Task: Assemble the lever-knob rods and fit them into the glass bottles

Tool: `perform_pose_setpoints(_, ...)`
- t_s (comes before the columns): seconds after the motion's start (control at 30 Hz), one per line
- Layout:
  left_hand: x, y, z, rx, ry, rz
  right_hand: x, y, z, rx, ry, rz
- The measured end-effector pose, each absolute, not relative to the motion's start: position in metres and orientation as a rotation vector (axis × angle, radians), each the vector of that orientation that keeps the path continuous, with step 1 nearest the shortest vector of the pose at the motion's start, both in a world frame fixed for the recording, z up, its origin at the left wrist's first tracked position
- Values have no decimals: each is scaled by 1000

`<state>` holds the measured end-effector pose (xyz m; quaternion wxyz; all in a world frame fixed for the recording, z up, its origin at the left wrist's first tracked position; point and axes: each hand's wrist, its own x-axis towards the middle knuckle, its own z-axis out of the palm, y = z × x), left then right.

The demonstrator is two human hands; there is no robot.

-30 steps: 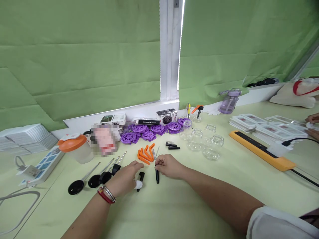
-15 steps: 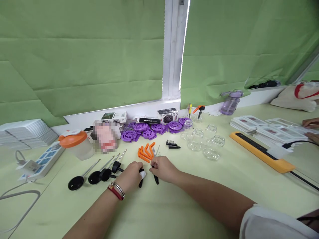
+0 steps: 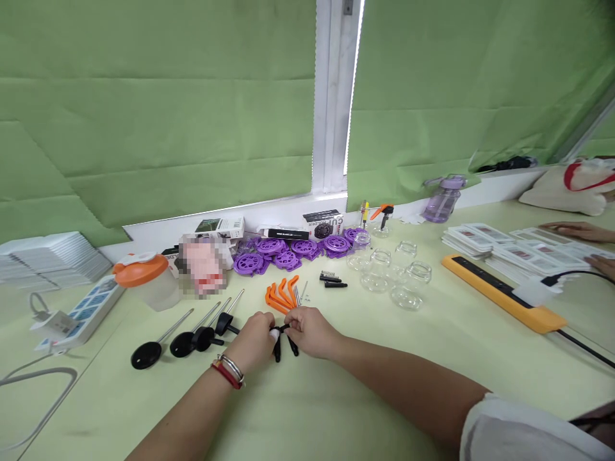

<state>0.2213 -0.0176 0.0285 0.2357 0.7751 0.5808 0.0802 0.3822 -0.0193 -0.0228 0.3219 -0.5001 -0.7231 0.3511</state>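
Note:
My left hand (image 3: 255, 338) is closed in a pinch, with a black tubular part (image 3: 277, 350) showing below its fingertips. Close beside it, my right hand (image 3: 311, 331) pinches one end of a small black piece (image 3: 283, 328) that spans the gap between both hands. A second black tubular part (image 3: 293, 346) shows below the right fingers; whether it is held or lies on the table is hidden. Orange lever handles (image 3: 278, 294) lie just beyond the hands, beside thin metal pins (image 3: 298, 296). Black lids with metal rods (image 3: 182, 342) lie left of my left hand.
Behind are purple plastic discs (image 3: 303, 248), springs with black tubes (image 3: 332, 280) and clear glass jars (image 3: 406, 291). A cup with an orange lid (image 3: 143, 272) and white power strip (image 3: 91, 317) stand left. At right are a yellow power strip (image 3: 500, 296) and another person's hands (image 3: 579, 230).
My right hand has moved slightly left, closer to my left hand. A small black piece now shows between the fingertips. The other person's hands have shifted.

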Motion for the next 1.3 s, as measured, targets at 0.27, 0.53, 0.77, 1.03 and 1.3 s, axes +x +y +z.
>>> perform_pose_setpoints(0.27,223,-17,25,2155,1622,201,376,-23,-25,-1337,-1901,950)
perform_pose_setpoints(0.53,222,-19,24,2256,1668,309,427,3,-4,-1444,-1898,622)
perform_pose_setpoints(0.77,231,-29,25,2351,1586,588,500,36,-3,-1875,-1870,389)
perform_pose_setpoints(1.03,237,-34,20,2366,1502,624,496,37,-10,-1842,-1907,540)
perform_pose_setpoints(1.3,239,-35,17,2226,1253,794,460,9,6,-1333,-1790,1274)
